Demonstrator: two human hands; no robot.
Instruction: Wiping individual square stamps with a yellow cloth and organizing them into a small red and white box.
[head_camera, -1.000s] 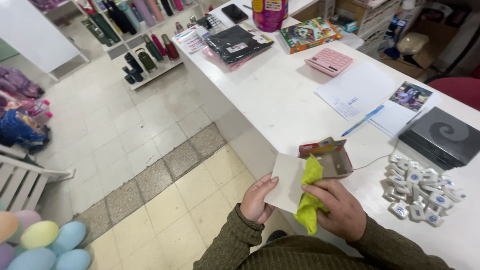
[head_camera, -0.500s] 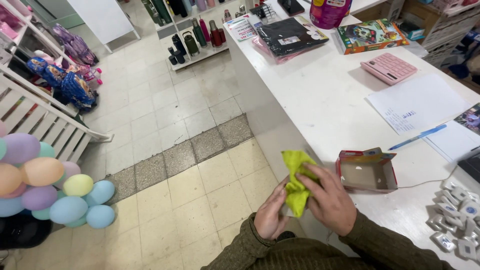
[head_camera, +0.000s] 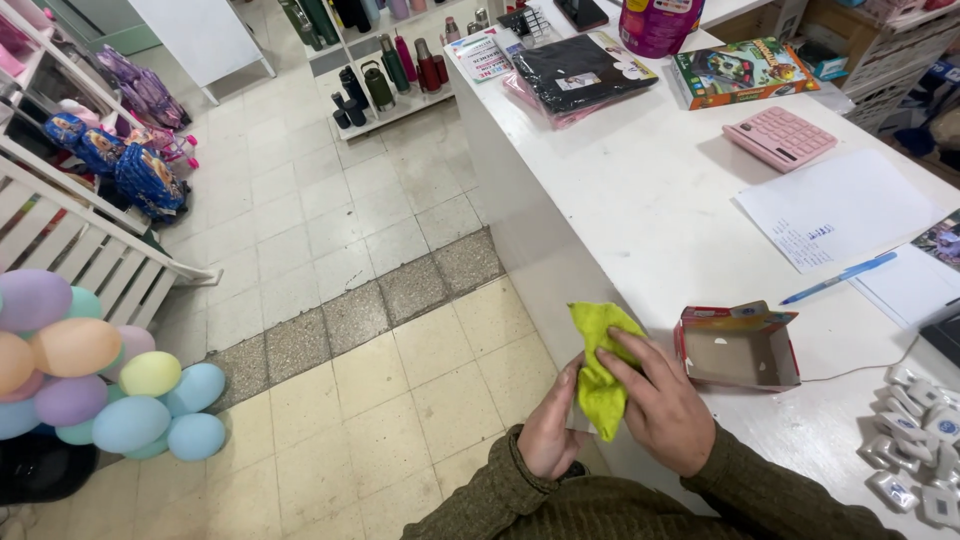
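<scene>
- Bare left hand (head_camera: 552, 432), no glove, no ring seen on the fingers.
- Bare right hand (head_camera: 662, 408), likewise ungloved.
- Olive-brown knitted sleeves (head_camera: 770, 495) behind the fingers, ribbed weave, reaching to both wrists.
- Dark band at the left cuff, just behind the fingers.

Bright, even indoor light from overhead — no dim corners. Soft, short shadows only: a faint one under the open cardboard box (head_camera: 738, 347) just right of the right hand (head_camera: 658, 408), another under the pink calculator (head_camera: 779, 137) well beyond it. Mild glare off the white counter (head_camera: 640, 200) ahead of the hands, washing out its surface a little. Slightly soft on the left hand (head_camera: 552, 428) and the yellow-green cloth (head_camera: 600, 372) between the two hands, with fine weave hard to read. Strong wide-angle bending toward the edges — floor tiles (head_camera: 330, 300) left of the hands curve, and the pastel balloons (head_camera: 90, 375) far left look stretched.
</scene>
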